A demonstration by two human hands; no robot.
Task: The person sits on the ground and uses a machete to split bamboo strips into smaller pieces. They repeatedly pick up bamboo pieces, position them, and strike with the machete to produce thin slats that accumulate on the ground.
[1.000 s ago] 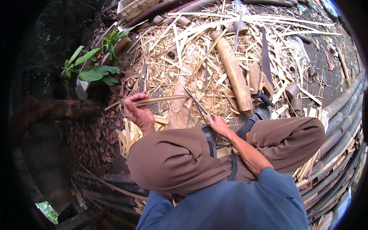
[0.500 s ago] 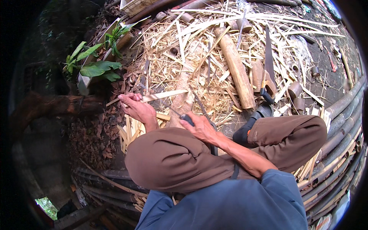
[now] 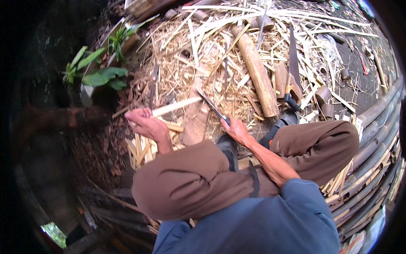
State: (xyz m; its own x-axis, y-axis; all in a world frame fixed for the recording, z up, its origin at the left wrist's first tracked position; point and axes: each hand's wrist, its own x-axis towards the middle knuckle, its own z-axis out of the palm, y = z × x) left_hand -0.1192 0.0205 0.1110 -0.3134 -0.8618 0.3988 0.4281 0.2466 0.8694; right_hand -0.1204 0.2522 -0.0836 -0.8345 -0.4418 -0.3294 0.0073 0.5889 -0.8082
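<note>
My left hand (image 3: 146, 125) is closed round one end of a pale, flat bamboo strip (image 3: 176, 106), which points right and slightly away from me. My right hand (image 3: 237, 129) grips the dark handle of a knife (image 3: 212, 104). Its blade slants up and left, with the tip near the strip's far end; whether they touch I cannot tell. Under both lies a flat wooden board (image 3: 195, 127) on the ground. Beside my left wrist, a pile of cut bamboo strips (image 3: 146, 148) sits next to my knee.
A thick round log (image 3: 257, 76) lies ahead, with a handsaw (image 3: 293, 70) to its right. Shavings and long strips (image 3: 321, 21) cover the ground. Bamboo poles (image 3: 372, 131) are stacked at the right. A leafy plant (image 3: 103, 76) stands far left, near a dark log (image 3: 59, 120).
My right hand has moved right and away from me, bringing the knife blade up to the strip's far end. My left hand keeps hold of the strip. The view has shifted slightly.
</note>
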